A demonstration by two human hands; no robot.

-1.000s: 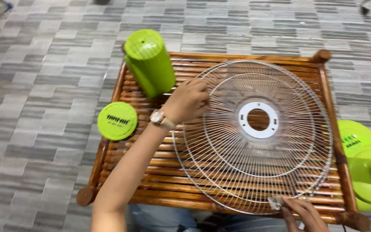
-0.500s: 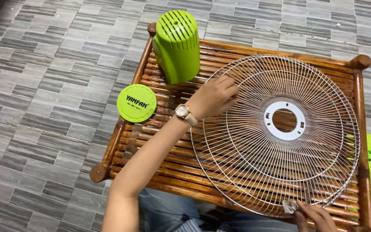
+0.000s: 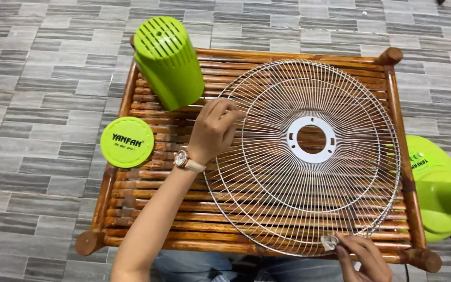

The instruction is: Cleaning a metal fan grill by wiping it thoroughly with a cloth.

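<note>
The round silver wire fan grille point(image 3: 304, 156) lies flat on the slatted bamboo surface point(image 3: 152, 203). The left hand point(image 3: 212, 129) grips its left rim; right hand point(image 3: 364, 256) fingers pinch a small grey cloth point(image 3: 330, 242) against the near rim. Wiping looks underway, most wires untouched.

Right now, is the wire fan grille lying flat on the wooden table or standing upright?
Flat. The fan grille lies face-down across the slatted table, slats visible through its wires; the left hand steadies its rim.

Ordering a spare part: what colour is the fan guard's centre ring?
White centre ring, head view.
</note>
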